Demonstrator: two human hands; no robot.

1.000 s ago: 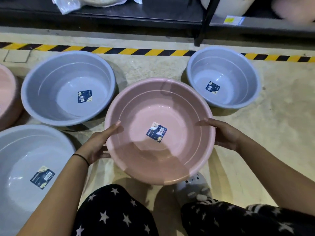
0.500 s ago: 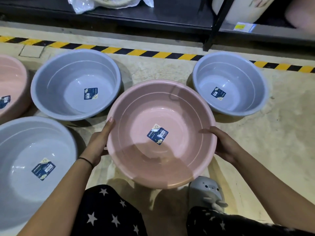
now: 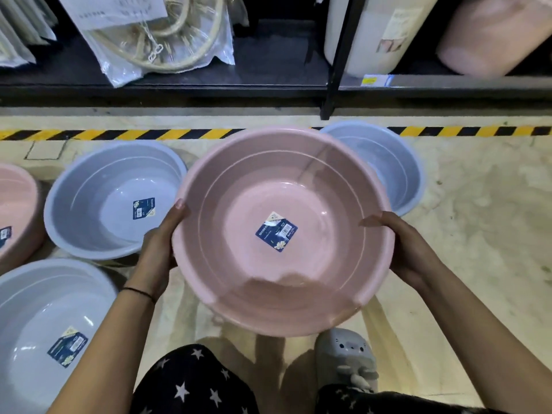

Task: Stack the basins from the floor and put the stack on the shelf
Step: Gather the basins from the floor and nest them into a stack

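Held basin: the pink basin (image 3: 283, 231) sits between the two hands, lifted off the floor, mouth up, its far rim a little higher than the near rim.
Left hand: the left hand (image 3: 158, 249) is closed on the left rim, thumb over the edge, fingers under the wall.
Right hand: the right hand (image 3: 403, 249) is closed on the right rim in the same way.
Nearest target: the grey basin behind (image 3: 388, 168) lies straight beyond the right hand, partly covered by the held basin, so the right hand is nearer to it.
Other targets: the grey basin on the left (image 3: 113, 198) lies just outside the left hand, and the near grey basin (image 3: 44, 324) is below the left forearm; another pink basin (image 3: 15, 210) is further left, cut by the frame.
Shape: all basins are round, so no long axis matters, only centre over centre.
Shelf: the shelf (image 3: 209, 88) is ahead of both hands, beyond the striped floor tape (image 3: 119, 134).
Step, as I judge: the stacking is only at its beginning; the next move probably needs the basin to be lowered level into a grey one.
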